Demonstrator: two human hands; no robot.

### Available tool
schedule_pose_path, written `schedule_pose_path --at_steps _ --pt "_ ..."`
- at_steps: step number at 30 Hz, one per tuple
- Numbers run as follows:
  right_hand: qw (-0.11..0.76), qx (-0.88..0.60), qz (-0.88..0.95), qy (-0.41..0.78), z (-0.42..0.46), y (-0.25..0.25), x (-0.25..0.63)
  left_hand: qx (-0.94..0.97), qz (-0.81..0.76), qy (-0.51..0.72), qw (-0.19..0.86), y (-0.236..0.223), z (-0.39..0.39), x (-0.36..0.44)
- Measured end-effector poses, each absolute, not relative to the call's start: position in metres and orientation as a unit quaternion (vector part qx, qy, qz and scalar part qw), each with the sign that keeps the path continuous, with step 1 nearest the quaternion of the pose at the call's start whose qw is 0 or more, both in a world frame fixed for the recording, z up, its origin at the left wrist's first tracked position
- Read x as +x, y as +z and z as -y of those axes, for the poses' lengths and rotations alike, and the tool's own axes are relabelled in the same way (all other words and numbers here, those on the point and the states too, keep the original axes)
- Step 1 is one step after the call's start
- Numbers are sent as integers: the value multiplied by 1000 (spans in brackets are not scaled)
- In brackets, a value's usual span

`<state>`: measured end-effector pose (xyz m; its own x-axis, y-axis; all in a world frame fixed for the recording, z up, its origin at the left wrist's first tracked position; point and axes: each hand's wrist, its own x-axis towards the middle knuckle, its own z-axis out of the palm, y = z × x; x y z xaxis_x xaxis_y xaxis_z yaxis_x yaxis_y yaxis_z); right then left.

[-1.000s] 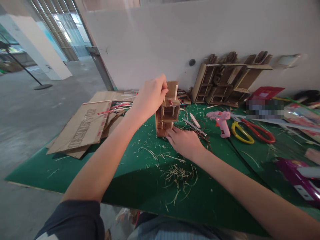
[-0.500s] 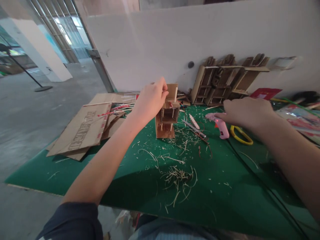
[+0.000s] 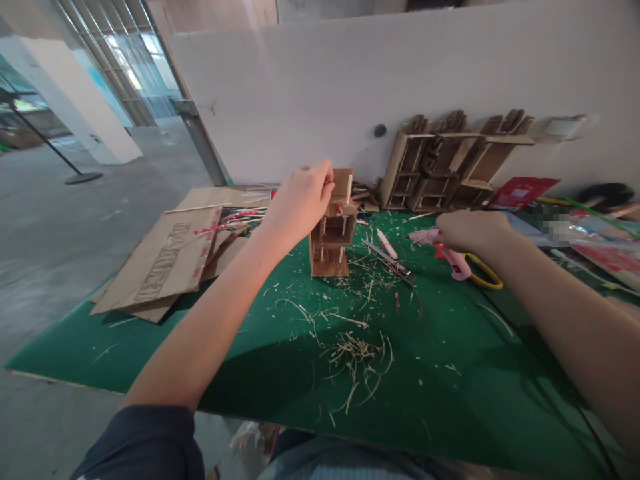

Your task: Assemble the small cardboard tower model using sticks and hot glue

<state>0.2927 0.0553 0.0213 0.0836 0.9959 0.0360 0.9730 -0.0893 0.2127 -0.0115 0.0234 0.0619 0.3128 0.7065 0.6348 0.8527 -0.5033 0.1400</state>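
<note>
My left hand (image 3: pixel 310 190) is closed in a pinch at the upper left of a small cardboard model (image 3: pixel 330 267). The exact spot between its fingertips is hidden. The model stands upright, with open levels, thin stick posts and one pale stick (image 3: pixel 349 189) rising at its top right. My right hand (image 3: pixel 473 232) is closed over the body of a pink hot glue gun (image 3: pixel 457 265), low over the table. A red light glows on the gun, and its nozzle points left. Between model and gun lie a white pen-like tool (image 3: pixel 387 244) and a grey craft knife (image 3: pixel 383 255).
Flat cardboard sheets (image 3: pixel 170 260) are stacked at the left. Pale shavings (image 3: pixel 357 353) litter the green table (image 3: pixel 280 373). Larger cardboard models (image 3: pixel 450 167) lean on the white wall. A yellow ring-shaped handle (image 3: pixel 487 273) lies beside the gun, with a red packet (image 3: pixel 523 192) behind.
My right hand has come lower and slightly left onto the glue gun, whose handle has swung to the right. My left hand stays at the model's top.
</note>
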Motion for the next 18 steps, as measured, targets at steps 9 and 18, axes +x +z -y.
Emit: schedule_pose_path --at_steps 9,18 --pt "84 656 -720 210 -13 22 274 -802 490 -322 115 62 -23 -9" --pt "13 782 -617 87 54 -8 276 -798 495 -322 119 63 -22 -8"
